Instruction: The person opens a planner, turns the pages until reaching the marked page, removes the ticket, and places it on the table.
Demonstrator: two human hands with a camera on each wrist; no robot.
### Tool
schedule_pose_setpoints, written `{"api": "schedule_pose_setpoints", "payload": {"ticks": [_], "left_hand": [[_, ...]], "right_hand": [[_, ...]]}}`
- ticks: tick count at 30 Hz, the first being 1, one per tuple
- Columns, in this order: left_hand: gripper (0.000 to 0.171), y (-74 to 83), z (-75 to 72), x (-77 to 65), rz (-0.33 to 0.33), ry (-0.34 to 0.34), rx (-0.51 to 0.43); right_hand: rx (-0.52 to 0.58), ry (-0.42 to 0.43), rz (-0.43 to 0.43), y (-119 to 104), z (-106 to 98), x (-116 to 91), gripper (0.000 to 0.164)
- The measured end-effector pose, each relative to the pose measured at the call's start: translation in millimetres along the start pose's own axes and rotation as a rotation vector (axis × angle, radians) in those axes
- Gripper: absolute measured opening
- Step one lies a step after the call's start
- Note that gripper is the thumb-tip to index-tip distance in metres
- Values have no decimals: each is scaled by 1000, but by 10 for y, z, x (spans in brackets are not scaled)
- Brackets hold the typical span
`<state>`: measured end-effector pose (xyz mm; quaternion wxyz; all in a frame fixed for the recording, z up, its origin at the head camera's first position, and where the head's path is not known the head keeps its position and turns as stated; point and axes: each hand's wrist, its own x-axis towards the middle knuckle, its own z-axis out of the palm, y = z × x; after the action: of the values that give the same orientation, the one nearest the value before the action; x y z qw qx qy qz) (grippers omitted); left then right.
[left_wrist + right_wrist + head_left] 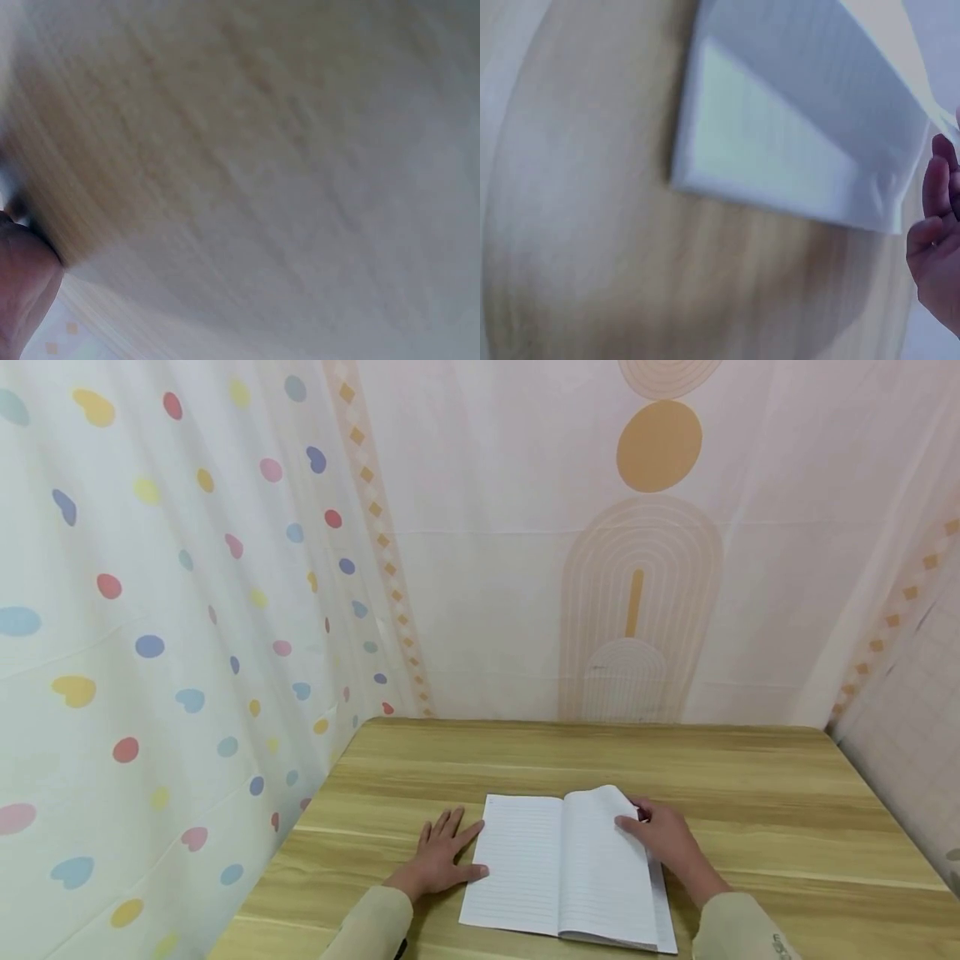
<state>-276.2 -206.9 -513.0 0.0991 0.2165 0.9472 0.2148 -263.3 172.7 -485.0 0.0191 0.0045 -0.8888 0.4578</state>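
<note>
While the right hand (666, 837) pinches a page (603, 872), keep its grip light; the left hand (441, 862) lies spread. It should steady the notebook (519, 864) alongside.

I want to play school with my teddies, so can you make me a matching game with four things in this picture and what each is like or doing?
Column 1
1. Left hand
2. Right hand
3. Notebook
4. Table

Column 2
A. Has a wood-grain pattern
B. Pinches a lifted page
C. Lies open, showing ruled lines
D. Is spread out at the left edge of the paper

Right pairs: 1-D, 2-B, 3-C, 4-A
</note>
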Motion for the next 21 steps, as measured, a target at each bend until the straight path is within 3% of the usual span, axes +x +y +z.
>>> {"api": "schedule_pose_setpoints", "payload": {"ticks": [11,21], "left_hand": [[81,-13,-11,15,-6,-11,4],[82,-28,3,14,-8,-20,-3]], "right_hand": [[267,-64,78,-227,-52,55,55],[331,-79,46,-403,18,44,63]]}}
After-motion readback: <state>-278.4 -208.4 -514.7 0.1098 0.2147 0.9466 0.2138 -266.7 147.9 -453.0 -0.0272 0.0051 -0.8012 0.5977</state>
